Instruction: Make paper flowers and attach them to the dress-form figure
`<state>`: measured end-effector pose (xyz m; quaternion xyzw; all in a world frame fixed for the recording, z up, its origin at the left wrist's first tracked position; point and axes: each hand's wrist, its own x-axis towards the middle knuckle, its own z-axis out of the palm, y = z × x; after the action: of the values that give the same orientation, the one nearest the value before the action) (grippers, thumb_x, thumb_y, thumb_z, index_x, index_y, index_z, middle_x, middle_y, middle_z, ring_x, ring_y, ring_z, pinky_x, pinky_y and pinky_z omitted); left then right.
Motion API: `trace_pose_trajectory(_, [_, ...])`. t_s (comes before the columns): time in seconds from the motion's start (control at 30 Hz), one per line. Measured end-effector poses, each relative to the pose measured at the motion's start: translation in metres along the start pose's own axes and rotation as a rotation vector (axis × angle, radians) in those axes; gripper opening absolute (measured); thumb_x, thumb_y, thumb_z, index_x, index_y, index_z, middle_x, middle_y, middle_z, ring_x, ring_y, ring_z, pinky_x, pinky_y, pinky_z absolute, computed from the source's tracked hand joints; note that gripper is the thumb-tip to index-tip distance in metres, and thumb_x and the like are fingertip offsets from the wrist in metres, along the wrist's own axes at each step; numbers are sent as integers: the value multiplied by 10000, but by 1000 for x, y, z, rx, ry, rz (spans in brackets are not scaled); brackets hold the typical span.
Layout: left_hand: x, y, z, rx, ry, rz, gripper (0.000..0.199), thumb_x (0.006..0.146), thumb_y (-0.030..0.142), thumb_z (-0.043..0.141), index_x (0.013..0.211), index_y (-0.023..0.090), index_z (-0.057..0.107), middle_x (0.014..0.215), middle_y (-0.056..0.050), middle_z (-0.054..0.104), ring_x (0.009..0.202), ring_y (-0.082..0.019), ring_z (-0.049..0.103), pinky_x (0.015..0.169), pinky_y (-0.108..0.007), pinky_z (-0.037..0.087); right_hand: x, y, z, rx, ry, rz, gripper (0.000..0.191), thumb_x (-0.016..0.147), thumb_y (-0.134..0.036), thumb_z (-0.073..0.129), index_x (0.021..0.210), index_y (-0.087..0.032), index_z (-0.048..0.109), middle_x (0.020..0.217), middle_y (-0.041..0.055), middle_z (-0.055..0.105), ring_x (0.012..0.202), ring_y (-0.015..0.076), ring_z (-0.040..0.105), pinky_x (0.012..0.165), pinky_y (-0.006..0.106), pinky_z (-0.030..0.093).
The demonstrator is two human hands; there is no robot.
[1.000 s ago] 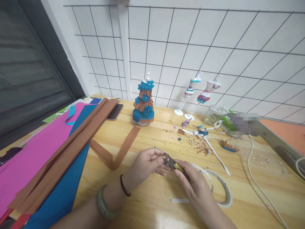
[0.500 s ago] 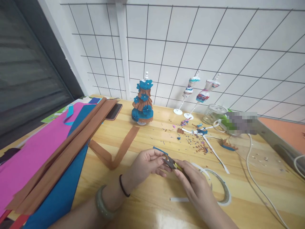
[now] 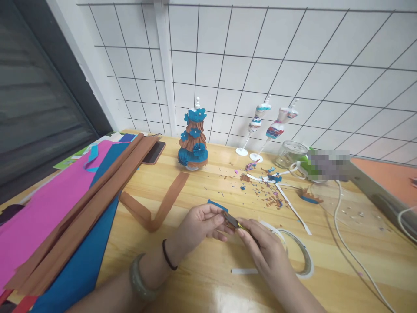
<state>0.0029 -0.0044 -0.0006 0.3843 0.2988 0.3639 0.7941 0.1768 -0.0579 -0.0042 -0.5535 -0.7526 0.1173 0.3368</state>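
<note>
My left hand [image 3: 204,221] is closed, pinching a small piece of brown paper, mostly hidden by the fingertips and the blades. In my right hand [image 3: 267,247] is a pair of scissors [image 3: 231,220] with dark blades and a yellow handle. The blades lie together against the fingers of my left hand, at the brown piece. Just beyond those fingers, a blue paper strip [image 3: 216,204] shows; whether it is held or lies on the table, I cannot tell. A roll of white tape [image 3: 307,256] rests beside my right hand.
A small dress form [image 3: 194,145] in brown and blue paper stands near the wall, with two slimmer forms [image 3: 255,124] to its right. Brown and blue paper sheets [image 3: 74,217] lie left, near a brown strip [image 3: 171,198]. Paper scraps [image 3: 270,195], a glass jar [image 3: 291,154] and a cable [image 3: 345,248] occupy the right.
The scissor blades have come together; half a second ago they stood slightly apart around the brown paper. Both hands stay in nearly the same place. The view has shifted slightly.
</note>
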Motion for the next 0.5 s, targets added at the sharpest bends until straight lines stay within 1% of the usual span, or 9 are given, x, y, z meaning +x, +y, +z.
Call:
trace_pose_trajectory(0.3, [-1,2,3,14,1,-21,283,678,312,706,817,99,580,747,-70,673,694,-152,643,592,-238,502,2,0,-1,41,-4,5,239,900,-308,407,956,-196,611,790,66,680,708,182,645,615,266,501])
trace_pose_trajectory(0.4, [-2,3,4,21,-4,-26,275,682,315,702,813,102,588,747,-67,673,700,-152,642,600,-241,499,2,-2,0,78,2,35,249,896,-319,409,936,-196,621,782,68,684,699,186,646,617,270,503])
trace_pose_trajectory(0.5, [-1,3,3,36,-8,-22,256,695,314,691,810,109,589,752,-63,672,701,-149,639,604,-239,492,3,-4,-2,120,20,91,259,888,-337,415,892,-200,635,828,71,699,745,197,657,655,276,512])
